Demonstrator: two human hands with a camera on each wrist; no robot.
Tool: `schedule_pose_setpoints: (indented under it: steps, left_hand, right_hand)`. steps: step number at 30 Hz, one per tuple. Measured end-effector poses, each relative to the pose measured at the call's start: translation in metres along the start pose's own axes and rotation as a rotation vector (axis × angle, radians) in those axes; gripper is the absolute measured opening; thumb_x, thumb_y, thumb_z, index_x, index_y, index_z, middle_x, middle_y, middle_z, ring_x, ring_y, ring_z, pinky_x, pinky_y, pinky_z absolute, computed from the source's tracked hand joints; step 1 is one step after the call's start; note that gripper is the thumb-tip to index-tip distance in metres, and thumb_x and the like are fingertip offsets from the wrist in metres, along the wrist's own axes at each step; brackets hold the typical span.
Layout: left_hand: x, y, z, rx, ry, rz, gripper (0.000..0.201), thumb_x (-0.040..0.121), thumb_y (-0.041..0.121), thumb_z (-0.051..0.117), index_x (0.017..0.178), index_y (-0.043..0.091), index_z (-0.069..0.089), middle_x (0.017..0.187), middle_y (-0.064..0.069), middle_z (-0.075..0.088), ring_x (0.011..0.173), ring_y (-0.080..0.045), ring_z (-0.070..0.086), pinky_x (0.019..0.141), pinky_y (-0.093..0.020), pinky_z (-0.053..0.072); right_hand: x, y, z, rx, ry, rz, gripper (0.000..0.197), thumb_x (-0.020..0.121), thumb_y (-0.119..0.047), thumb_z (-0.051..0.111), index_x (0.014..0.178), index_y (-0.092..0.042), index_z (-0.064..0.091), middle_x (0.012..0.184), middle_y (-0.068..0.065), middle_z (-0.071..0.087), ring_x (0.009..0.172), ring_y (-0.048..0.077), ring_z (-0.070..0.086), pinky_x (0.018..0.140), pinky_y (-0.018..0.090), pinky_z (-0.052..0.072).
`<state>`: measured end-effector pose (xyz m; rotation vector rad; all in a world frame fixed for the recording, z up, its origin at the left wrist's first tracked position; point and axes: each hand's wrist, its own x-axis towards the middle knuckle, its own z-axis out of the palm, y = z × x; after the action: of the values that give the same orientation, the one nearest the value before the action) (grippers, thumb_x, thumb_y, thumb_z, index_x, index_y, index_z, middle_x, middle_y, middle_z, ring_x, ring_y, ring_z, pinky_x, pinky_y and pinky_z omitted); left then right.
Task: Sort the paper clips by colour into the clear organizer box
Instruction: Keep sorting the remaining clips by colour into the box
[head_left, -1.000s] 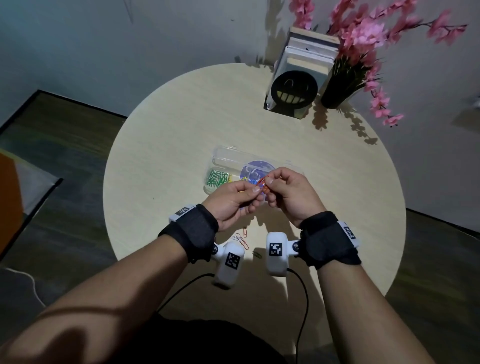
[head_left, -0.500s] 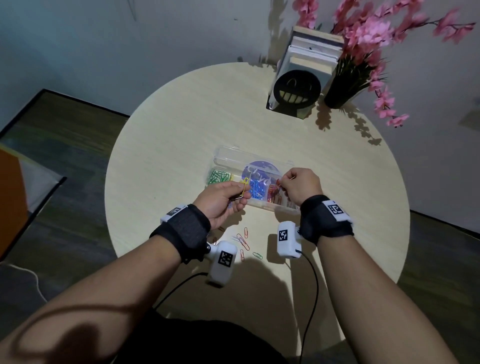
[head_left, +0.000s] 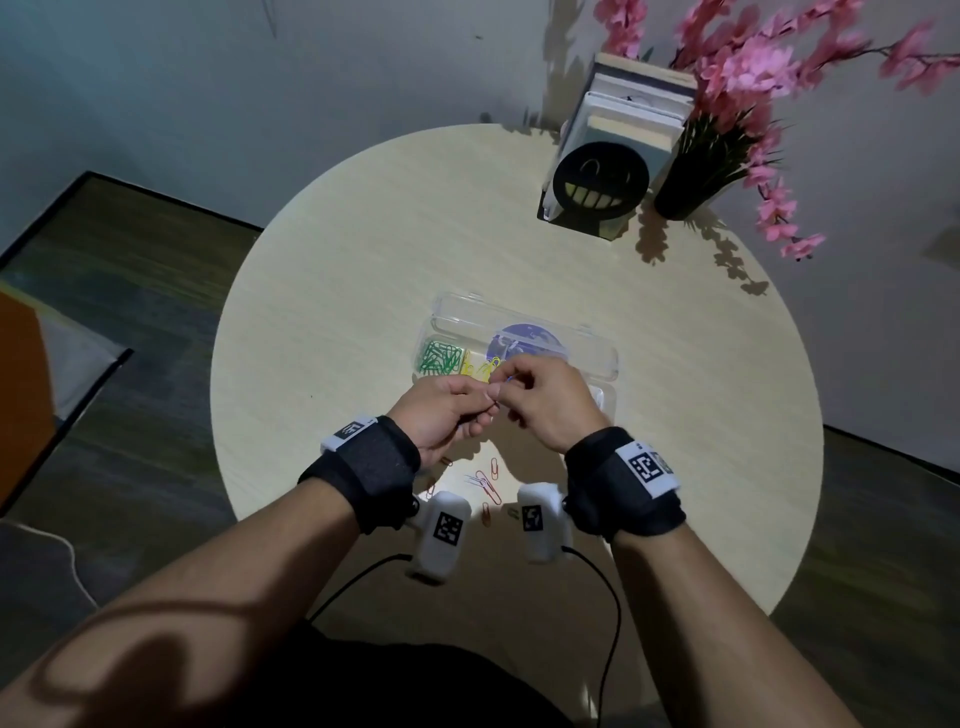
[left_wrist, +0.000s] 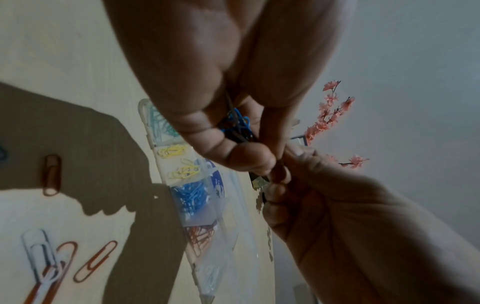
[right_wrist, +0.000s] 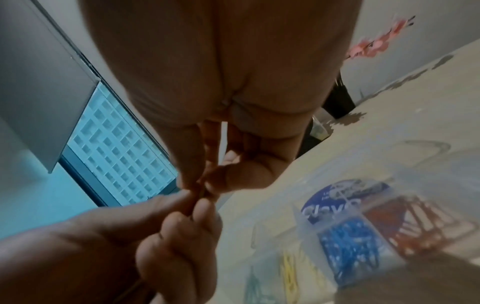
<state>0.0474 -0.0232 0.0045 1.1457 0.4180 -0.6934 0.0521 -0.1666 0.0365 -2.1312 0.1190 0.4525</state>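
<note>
On the left we see our left hand (head_left: 453, 410), its fingers curled around a small bunch of blue paper clips (left_wrist: 237, 123), which is visible only in the left wrist view. Our right hand (head_left: 545, 402) meets it above the near wall of the clear organizer box (head_left: 602, 358), and its thumb and forefinger pinch one clip of the bunch; the colour of this clip we cannot tell for sure.

We judge the clips to be very light, stiff wire with a smooth coating, so they slip easily and hook into each other. It is best to take one by its rounded end and pull it along its length, not sideways.

The long axis of the held clips runs roughly from one hand to the other. The box lies with its long axis across the counter (head_left: 322, 291), near the middle, and holds, from left to right, green, yellow, blue and red clips. Loose orange clips (head_left: 488, 480) lie by the near edge, most of them pointing diagonally.
</note>
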Motion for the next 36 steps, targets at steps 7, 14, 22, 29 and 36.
schedule_pose_setpoints:
  steps: [7,14,22,29,36]
  left_hand:
    - [-0.001,0.003,-0.027,-0.241,0.109,-0.06,0.03,0.099,0.023,0.047,0.09,-0.002,0.061,0.07,-0.012,0.066,0.054,-0.015,0.063,0.052,-0.019,0.054]
    - [-0.006,0.015,-0.042,-0.482,-0.016,-0.089,0.06,0.101,0.043,0.03,0.106,-0.007,0.061,0.098,-0.027,0.068,0.083,-0.037,0.07,0.077,-0.041,0.056]
    - [-0.005,0.013,-0.026,-0.461,-0.129,-0.107,0.055,0.097,0.037,0.03,0.12,-0.005,0.057,0.097,-0.02,0.063,0.082,-0.031,0.063,0.08,-0.039,0.055]
    - [-0.009,0.011,-0.012,-0.405,-0.275,-0.119,0.055,0.095,0.028,0.029,0.085,-0.001,0.075,0.085,-0.018,0.066,0.081,-0.03,0.064,0.093,-0.045,0.048]
    - [-0.014,0.008,0.0,-0.425,-0.298,-0.153,0.048,0.093,0.022,0.03,0.084,-0.001,0.071,0.081,-0.015,0.064,0.072,-0.03,0.067,0.081,-0.042,0.055]
  right_hand:
    - [0.029,-0.008,0.011,-0.066,0.102,0.048,0.024,0.083,-0.01,0.064,0.064,-0.022,0.057,0.058,-0.007,0.056,0.049,0.008,0.053,0.056,0.023,0.042]
    - [0.045,-0.019,0.012,-0.27,0.13,0.095,0.01,0.085,-0.012,0.06,0.086,-0.017,0.069,0.073,-0.002,0.061,0.058,0.008,0.052,0.048,0.011,0.037]
    - [-0.003,-0.026,0.016,-0.512,-0.064,-0.245,0.019,0.08,-0.016,0.068,0.099,-0.015,0.069,0.087,0.003,0.051,0.082,0.02,0.053,0.068,0.026,0.036]
    - [-0.018,-0.023,0.003,-0.51,-0.091,-0.29,0.034,0.085,-0.011,0.059,0.113,-0.029,0.066,0.086,-0.002,0.049,0.087,0.018,0.055,0.072,0.027,0.04]
    - [-0.029,-0.022,-0.001,-0.64,-0.113,-0.25,0.024,0.085,-0.017,0.055,0.106,-0.023,0.065,0.088,-0.005,0.042,0.095,0.022,0.055,0.07,0.028,0.039]
